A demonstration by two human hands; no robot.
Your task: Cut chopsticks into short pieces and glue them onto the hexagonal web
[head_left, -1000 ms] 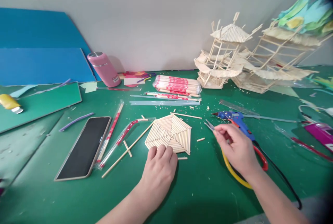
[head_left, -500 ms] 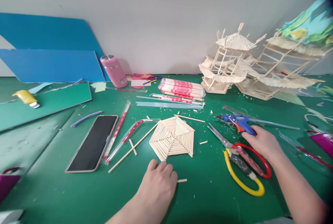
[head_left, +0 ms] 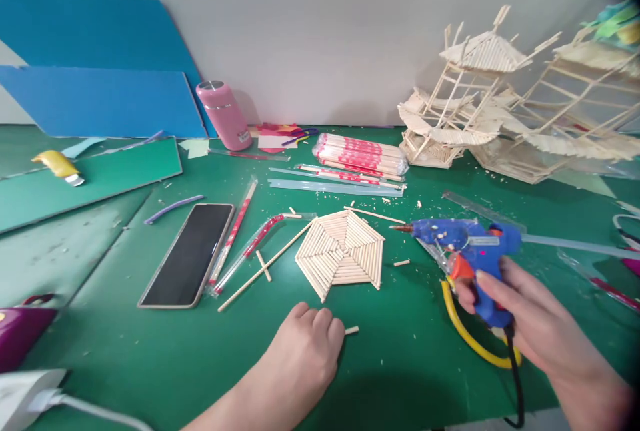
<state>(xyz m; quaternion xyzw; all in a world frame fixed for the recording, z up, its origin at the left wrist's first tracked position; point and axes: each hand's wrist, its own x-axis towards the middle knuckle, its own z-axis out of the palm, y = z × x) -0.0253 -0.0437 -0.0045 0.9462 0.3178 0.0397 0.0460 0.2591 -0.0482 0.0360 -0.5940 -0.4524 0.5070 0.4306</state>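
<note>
my right hand (head_left: 530, 314) is wrapped around the grip of the blue glue gun (head_left: 467, 244), lifted off the green worktop (head_left: 400, 364), nozzle pointing at the hexagon stick panel (head_left: 343, 254) and stopping just short of its right edge. black cord hangs from the gun's base. yellow-handled scissors (head_left: 467, 334) lie flat under the gun, right of the panel, partly hidden by my hand.

my left hand (head_left: 305, 347) rests knuckles-up on the worktop just in front of the panel, fingers curled loosely, holding nothing, not touching the panel. a short stick offcut (head_left: 351, 330) lies just beside its fingertips.

left of the panel: a long bare stick (head_left: 263, 267) lying diagonally, two wrapped chopstick pairs, then a dark phone (head_left: 189, 254) face up. behind the panel: a sealed pack of chopsticks (head_left: 360, 154), and further back-left a pink bottle (head_left: 223, 114) against the wall. back-right of the panel: two stick-built pagoda models (head_left: 465, 97). far left of the panel: a yellow utility knife (head_left: 57, 165) on a green board.
</note>
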